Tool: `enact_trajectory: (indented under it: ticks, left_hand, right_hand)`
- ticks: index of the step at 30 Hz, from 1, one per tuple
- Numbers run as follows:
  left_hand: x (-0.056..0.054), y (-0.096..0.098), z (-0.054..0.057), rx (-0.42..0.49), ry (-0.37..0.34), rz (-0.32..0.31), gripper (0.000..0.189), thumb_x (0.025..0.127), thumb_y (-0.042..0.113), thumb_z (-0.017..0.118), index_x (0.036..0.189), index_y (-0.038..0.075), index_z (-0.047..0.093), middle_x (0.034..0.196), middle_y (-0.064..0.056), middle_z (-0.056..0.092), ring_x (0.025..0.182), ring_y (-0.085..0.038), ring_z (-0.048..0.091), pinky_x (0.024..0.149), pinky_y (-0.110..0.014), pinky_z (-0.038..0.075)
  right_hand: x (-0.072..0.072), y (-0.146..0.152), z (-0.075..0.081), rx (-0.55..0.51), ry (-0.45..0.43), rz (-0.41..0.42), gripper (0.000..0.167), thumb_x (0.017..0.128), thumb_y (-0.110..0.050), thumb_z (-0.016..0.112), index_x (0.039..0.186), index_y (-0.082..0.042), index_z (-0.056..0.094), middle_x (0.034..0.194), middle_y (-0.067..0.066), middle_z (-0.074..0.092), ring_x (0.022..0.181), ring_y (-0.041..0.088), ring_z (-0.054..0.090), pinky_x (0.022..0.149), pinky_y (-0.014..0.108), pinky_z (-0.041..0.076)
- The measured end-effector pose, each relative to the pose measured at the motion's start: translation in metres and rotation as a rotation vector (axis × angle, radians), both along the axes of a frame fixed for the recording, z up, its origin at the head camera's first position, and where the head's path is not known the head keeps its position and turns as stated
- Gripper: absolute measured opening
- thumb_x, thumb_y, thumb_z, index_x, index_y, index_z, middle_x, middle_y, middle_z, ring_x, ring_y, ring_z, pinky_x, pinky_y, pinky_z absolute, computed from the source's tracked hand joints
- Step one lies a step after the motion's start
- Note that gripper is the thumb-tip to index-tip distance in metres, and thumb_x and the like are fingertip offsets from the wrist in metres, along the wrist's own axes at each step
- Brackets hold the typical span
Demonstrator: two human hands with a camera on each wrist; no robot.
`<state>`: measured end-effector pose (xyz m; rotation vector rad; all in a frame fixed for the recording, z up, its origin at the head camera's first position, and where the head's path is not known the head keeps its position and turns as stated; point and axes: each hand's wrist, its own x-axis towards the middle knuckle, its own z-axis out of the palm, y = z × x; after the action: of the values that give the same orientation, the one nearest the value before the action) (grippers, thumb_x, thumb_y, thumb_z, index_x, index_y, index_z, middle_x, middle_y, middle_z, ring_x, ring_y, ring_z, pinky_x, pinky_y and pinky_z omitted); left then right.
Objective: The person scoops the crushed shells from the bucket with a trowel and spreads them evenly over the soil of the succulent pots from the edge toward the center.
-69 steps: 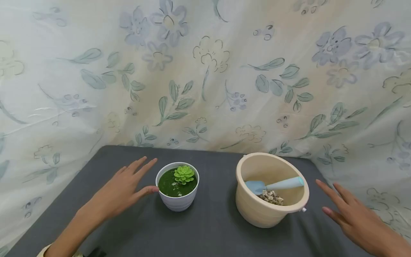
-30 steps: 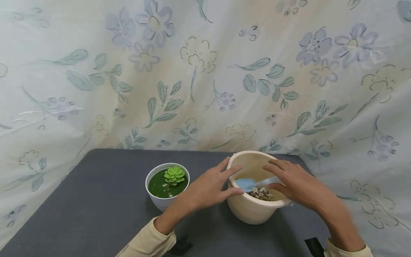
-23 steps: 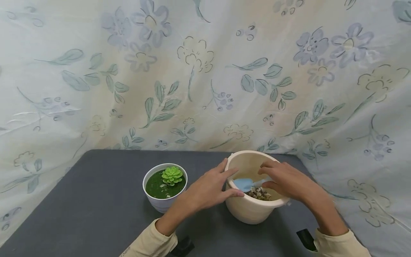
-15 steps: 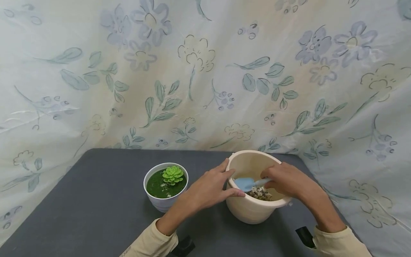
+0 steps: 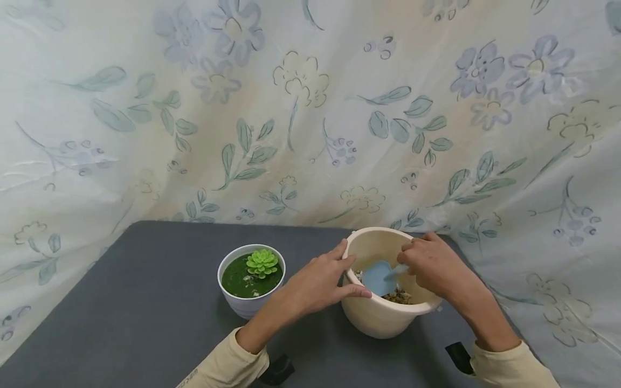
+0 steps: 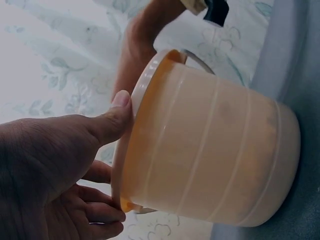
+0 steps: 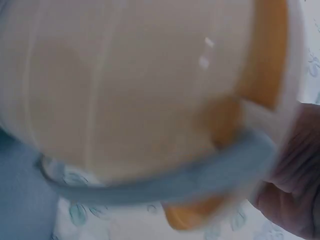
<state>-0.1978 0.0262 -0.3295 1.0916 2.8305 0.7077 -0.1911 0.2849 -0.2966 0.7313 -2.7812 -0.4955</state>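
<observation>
My right hand [image 5: 434, 264] grips the handle of a light blue trowel [image 5: 379, 277] inside a cream bucket [image 5: 383, 320]. The blade is tilted up over the small pebbles [image 5: 399, 296] at the bottom. My left hand [image 5: 315, 283] holds the bucket's near-left rim. In the left wrist view the thumb presses on that rim and the fingers curl at it lower down; the bucket [image 6: 205, 145] stands upright on the table. The right wrist view is filled by the bucket's wall [image 7: 125, 90] and its grey carrying handle [image 7: 165, 187]; the trowel is hidden there.
Left of the bucket stands a white pot [image 5: 242, 307] with green moss-like filling and a green succulent [image 5: 262, 263]. My left forearm passes close in front of it. A dark grey table [image 5: 121, 307] carries both, with a floral curtain [image 5: 301, 134] behind.
Both hands have come in from the sides to the bucket. My left hand has settled on its rim. My right hand has taken the trowel's handle, and the blade has lifted and turned.
</observation>
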Motion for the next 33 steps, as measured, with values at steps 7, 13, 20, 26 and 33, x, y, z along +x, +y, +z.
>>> enact_trajectory:
  ticks: [7,13,20,26,33]
  left_hand:
    - [0.000,0.002,-0.001,-0.011,0.016,0.001,0.085,0.092,0.069,0.064,0.157,0.016,0.050,0.173,-0.015,0.026,0.146,-0.034,0.053,0.111,-0.046,0.053]
    - [0.001,0.003,-0.001,-0.018,0.038,-0.001,0.084,0.093,0.068,0.064,0.157,0.015,0.051,0.173,-0.017,0.027,0.143,-0.033,0.056,0.109,-0.044,0.055]
    - [0.000,0.002,-0.002,-0.014,0.039,0.002,0.085,0.093,0.068,0.064,0.157,0.015,0.050,0.173,-0.018,0.027,0.142,-0.033,0.058,0.108,-0.043,0.055]
    - [-0.002,0.003,-0.004,-0.008,0.020,-0.005,0.085,0.093,0.069,0.063,0.157,0.015,0.049,0.173,-0.018,0.026,0.144,-0.035,0.055,0.110,-0.046,0.054]
    - [-0.006,-0.001,-0.002,0.014,-0.018,0.000,0.083,0.093,0.068,0.064,0.161,0.023,0.045,0.174,-0.016,0.022,0.147,-0.038,0.051,0.113,-0.049,0.052]
  right_hand:
    - [-0.010,-0.002,-0.011,-0.024,0.084,0.067,0.029,0.064,-0.009,0.097,0.073,-0.019,0.072,0.069,-0.005,0.067,0.070,0.014,0.063,0.078,0.042,0.039]
    - [-0.010,-0.002,-0.009,-0.081,-0.001,0.054,0.025,0.067,-0.011,0.096,0.078,-0.020,0.075,0.074,-0.008,0.073,0.068,0.008,0.062,0.079,0.041,0.032]
    - [-0.007,-0.002,-0.008,-0.187,-0.089,0.064,0.022,0.072,-0.009,0.093,0.084,-0.021,0.080,0.081,-0.010,0.077,0.074,0.005,0.064,0.081,0.043,0.029]
    - [-0.004,0.008,-0.010,-0.265,-0.143,0.014,0.020,0.077,-0.009,0.090,0.090,-0.022,0.081,0.086,-0.011,0.079,0.077,0.006,0.066,0.083,0.047,0.031]
    - [0.001,0.024,0.000,-0.425,-0.106,0.010,0.021,0.082,-0.007,0.086,0.093,-0.025,0.081,0.091,-0.012,0.079,0.073,0.001,0.057,0.083,0.042,0.029]
